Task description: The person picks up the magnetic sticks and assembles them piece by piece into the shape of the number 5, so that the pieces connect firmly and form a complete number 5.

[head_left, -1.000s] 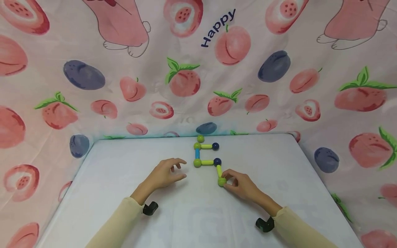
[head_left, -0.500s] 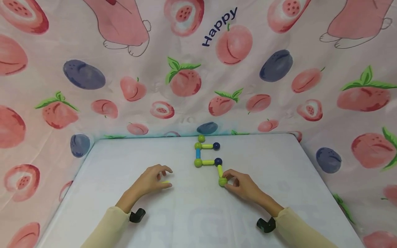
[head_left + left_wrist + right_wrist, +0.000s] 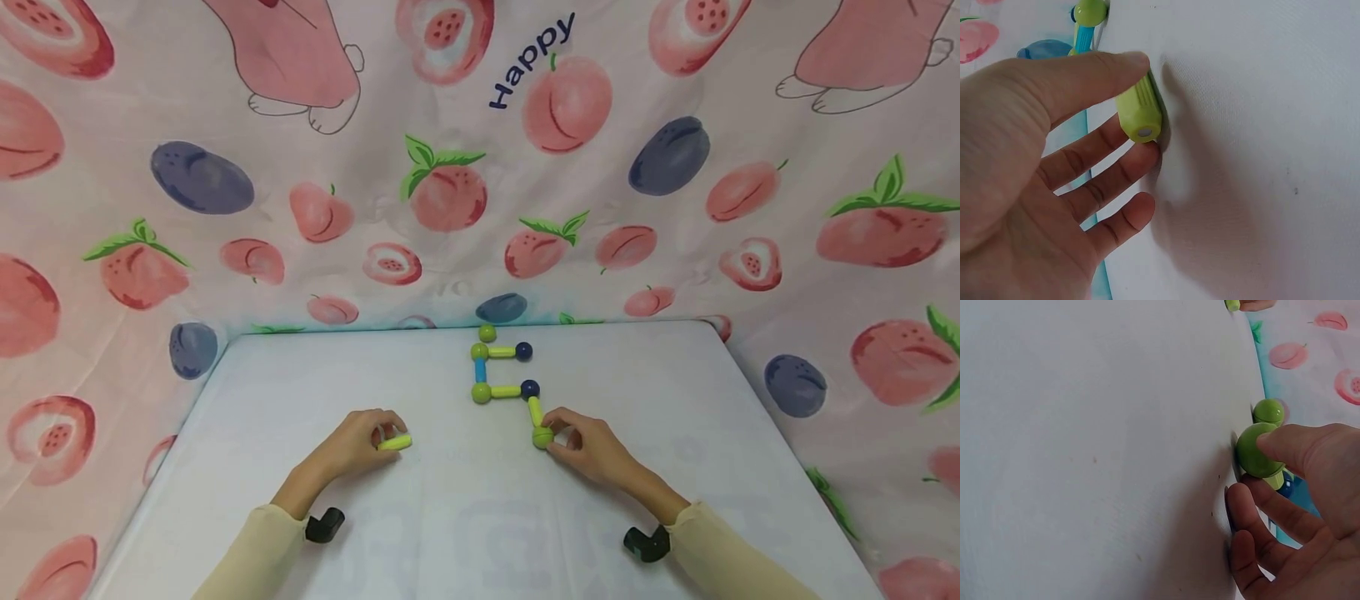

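My left hand (image 3: 356, 442) pinches a yellow-green magnetic rod (image 3: 395, 443) just over the white table. In the left wrist view, thumb and fingers grip the rod (image 3: 1140, 119), and a small metal spot shows at its end. At the right, my right hand (image 3: 592, 450) holds a green ball (image 3: 542, 438) between thumb and fingers. From that ball a yellow rod (image 3: 536, 411) leads up to a dark blue ball (image 3: 530, 389). Another yellow rod (image 3: 506, 392) links this to a green corner ball (image 3: 481, 392). A blue rod (image 3: 481, 371) joins a second green corner ball (image 3: 479, 352).
At the far end, a yellow rod (image 3: 502, 352) with a dark blue ball (image 3: 523, 351) points right. A green ball (image 3: 487, 333) sits by the table's (image 3: 637, 375) back edge. Behind it hangs fruit-printed cloth (image 3: 450, 200).
My left hand has drawn back to the left and toward me, away from the joined pieces, and its fingers have closed on the yellow-green rod. My right hand stays at the green ball.
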{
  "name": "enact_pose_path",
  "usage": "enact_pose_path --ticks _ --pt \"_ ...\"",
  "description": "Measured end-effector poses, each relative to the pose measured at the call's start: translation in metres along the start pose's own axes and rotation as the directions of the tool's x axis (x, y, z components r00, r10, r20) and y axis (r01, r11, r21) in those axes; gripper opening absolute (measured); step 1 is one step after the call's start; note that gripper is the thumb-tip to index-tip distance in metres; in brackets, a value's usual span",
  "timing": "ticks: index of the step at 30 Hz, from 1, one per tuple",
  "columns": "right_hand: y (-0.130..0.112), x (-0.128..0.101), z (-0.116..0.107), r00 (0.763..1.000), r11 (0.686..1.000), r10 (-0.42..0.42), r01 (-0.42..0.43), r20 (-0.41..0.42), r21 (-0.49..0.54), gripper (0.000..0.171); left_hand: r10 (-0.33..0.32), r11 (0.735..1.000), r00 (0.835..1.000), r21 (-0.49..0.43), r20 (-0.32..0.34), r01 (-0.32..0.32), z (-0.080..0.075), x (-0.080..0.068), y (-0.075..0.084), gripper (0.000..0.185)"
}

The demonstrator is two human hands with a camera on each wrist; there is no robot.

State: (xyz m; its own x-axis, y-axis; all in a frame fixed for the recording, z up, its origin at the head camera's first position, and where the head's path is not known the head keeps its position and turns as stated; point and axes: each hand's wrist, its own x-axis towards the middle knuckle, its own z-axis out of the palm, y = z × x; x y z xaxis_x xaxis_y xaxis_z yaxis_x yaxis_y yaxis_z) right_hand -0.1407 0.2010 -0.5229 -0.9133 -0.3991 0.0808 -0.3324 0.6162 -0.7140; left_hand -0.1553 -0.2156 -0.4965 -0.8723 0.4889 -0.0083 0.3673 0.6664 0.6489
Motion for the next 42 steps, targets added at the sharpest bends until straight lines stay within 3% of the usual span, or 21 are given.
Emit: enact_pose_path --ticks 25,42 --pt "0.002 0.000 0.003 1.000 1.000 0.023 -0.023 -0.018 -0.003 0.032 0.013 1.000 1.000 0.019 -0.008 -0.013 0.005 0.003 -0.002 0.022" --pt "0.002 0.000 0.001 1.000 1.000 0.020 -0.021 -0.007 -0.009 0.032 0.080 0.996 0.997 0.029 0.008 -0.080 0.011 0.018 0.009 0.022"
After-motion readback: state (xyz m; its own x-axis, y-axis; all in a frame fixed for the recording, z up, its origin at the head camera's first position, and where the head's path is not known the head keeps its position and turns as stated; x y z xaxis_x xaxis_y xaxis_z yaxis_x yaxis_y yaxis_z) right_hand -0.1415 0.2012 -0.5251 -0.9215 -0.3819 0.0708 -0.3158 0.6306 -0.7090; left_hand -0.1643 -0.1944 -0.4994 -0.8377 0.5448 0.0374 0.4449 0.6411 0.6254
